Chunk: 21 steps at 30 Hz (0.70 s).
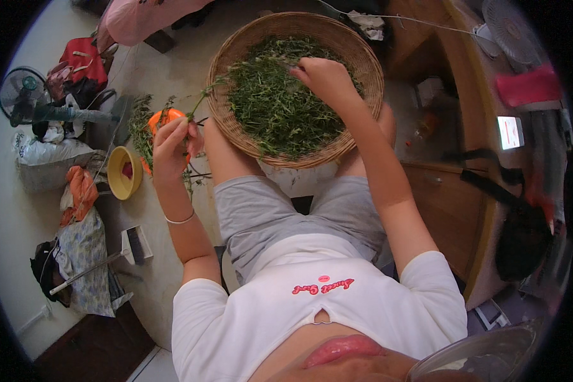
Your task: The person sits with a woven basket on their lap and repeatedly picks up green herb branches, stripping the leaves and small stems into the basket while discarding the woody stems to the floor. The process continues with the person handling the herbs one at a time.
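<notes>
A round wicker basket (370, 114) rests across my knees, with a heap of cut green herb sprigs (286, 105) inside. Left of its rim, my left hand (175, 141) is raised, thumb and fingers pinching a leafy green stem (201, 101). That stem slants up toward the basket's edge. Over the heap, my right hand (325, 80) is bent down with its fingers drawn together near the sprigs. Whether anything sits between those fingertips is too blurred to tell. Beyond my left hand stands an orange container (168, 116) with uncut leafy stalks (141, 124) at it, partly hidden by my hand.
On the floor to the left are a yellow basin (119, 179), a long-handled dustpan (136, 243), bags and a standing fan (26, 90). A wooden cabinet (444, 210) runs along the right, bearing a lit phone (510, 132) and a black bag (523, 243). A white cable (410, 19) crosses behind the basket.
</notes>
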Each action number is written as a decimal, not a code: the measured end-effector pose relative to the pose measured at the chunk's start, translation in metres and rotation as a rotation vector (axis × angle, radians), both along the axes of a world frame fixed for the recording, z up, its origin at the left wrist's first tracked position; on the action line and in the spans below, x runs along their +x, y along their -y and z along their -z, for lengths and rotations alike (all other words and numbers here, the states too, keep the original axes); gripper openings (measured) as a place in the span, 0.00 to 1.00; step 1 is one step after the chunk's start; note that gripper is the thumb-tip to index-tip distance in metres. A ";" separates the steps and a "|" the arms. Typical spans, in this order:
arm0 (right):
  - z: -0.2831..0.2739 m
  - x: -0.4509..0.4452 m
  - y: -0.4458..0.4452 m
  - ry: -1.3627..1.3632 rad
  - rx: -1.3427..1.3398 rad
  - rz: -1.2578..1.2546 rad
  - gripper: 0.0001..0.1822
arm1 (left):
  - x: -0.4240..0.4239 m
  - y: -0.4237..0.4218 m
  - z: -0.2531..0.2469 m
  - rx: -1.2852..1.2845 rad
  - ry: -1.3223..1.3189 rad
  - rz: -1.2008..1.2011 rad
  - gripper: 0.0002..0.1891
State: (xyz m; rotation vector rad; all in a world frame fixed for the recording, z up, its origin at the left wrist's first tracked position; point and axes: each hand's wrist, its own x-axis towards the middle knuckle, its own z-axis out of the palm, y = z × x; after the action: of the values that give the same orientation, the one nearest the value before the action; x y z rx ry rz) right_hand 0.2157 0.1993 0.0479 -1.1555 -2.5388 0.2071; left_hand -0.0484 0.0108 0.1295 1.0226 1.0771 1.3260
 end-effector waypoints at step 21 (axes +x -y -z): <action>-0.009 0.013 0.012 -0.061 0.080 -0.096 0.17 | 0.004 -0.006 0.017 -0.086 -0.001 0.098 0.14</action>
State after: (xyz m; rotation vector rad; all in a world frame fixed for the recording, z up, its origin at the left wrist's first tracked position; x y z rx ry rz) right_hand 0.2291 0.1878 0.0569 -0.9832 -2.5269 0.1606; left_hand -0.0442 0.0167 0.1125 0.9992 1.0621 1.1904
